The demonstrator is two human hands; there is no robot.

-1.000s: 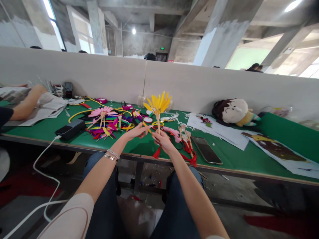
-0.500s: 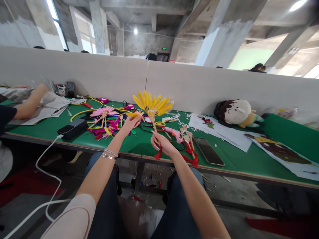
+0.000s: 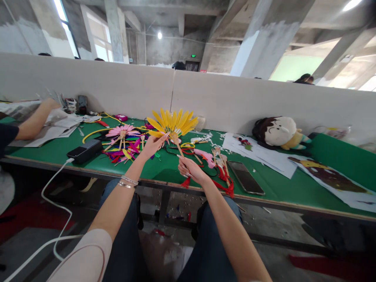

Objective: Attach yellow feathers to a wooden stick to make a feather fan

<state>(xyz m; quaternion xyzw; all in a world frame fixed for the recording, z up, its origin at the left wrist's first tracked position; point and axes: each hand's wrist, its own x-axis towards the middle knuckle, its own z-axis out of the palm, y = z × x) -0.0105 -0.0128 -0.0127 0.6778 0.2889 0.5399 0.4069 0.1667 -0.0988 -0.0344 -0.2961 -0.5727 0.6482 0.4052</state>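
A feather fan (image 3: pixel 178 121) with yellow feathers spreads above the table, tilted slightly left. My right hand (image 3: pixel 189 169) is closed round its wooden handle, and a red tassel (image 3: pixel 186 182) hangs below the fingers. My left hand (image 3: pixel 155 145) pinches a yellow feather (image 3: pixel 156 134) at the fan's lower left side; its tip end is against the fan's base, but whether it touches cannot be made out. Left of that hand lie a pink feather fan (image 3: pixel 122 131) and a pile of coloured feathers (image 3: pixel 133 149).
Near my right hand lie a pink glue gun (image 3: pixel 205 156), several wooden handles with red tassels (image 3: pixel 221 164) and a phone (image 3: pixel 246 178). A black power bank (image 3: pixel 85 150), a doll (image 3: pixel 282 133) and papers (image 3: pixel 261 154) are on the table. Another person's arm (image 3: pixel 33 119) rests at far left.
The yellow fan has swung left, tilting toward my left hand. The feather in my left hand, apart from the fan before, now meets its lower left side in view.
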